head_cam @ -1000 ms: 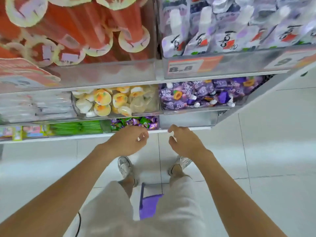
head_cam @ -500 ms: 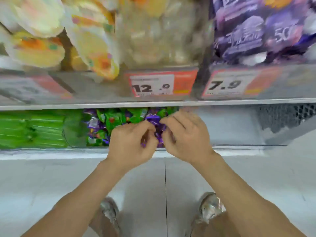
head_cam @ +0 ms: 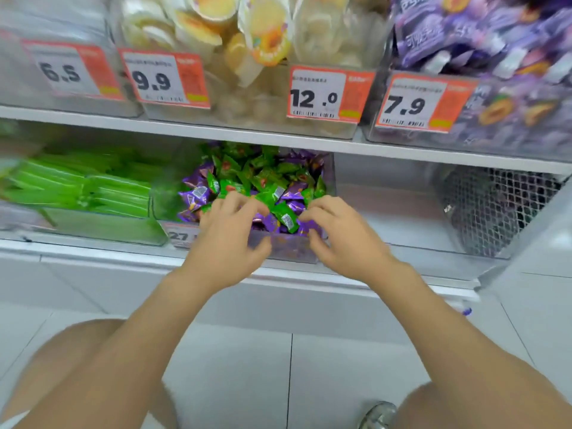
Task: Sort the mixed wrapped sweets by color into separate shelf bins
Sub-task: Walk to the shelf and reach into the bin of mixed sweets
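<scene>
Half a second ago the two hands were pressed together over the front of the sweets; now they are spread apart, one toward each side of the same bin, and more of the upper shelf is in view.

The white upper shelf (head_cam: 185, 131) carries clear tubs of yellow jelly cups (head_cam: 247, 41) and purple pouches (head_cam: 479, 41). On the lower shelf (head_cam: 93, 252) a bin of long green packets (head_cam: 93, 193) stands on the left. The mixed bin (head_cam: 291, 250) is just beside it in the middle. A clear bin (head_cam: 387, 212) with nothing visible inside stands to its right, with mesh (head_cam: 495, 205) beyond that.

The mixed bin holds the task's sweets in one heap: green sweets (head_cam: 272, 193) mostly at the centre and back, purple sweets (head_cam: 195, 193) along the left side and the front.

The left hand (head_cam: 229, 239) reaches over the front wall, fingers curled down into the pile. The right hand (head_cam: 343, 239) is at the front right corner, fingers bent onto the sweets and thumb outside the wall. The fingertips are blurred and partly buried, so I cannot tell whether either hand actually grips a sweet. One green sweet (head_cam: 286, 218) lies between the two hands.

Orange-edged price tags read 12.0 (head_cam: 322, 96) and 7.9 (head_cam: 414, 103) above. A tag starting with 27 (head_cam: 182, 236) is partly hidden by the left hand.
</scene>
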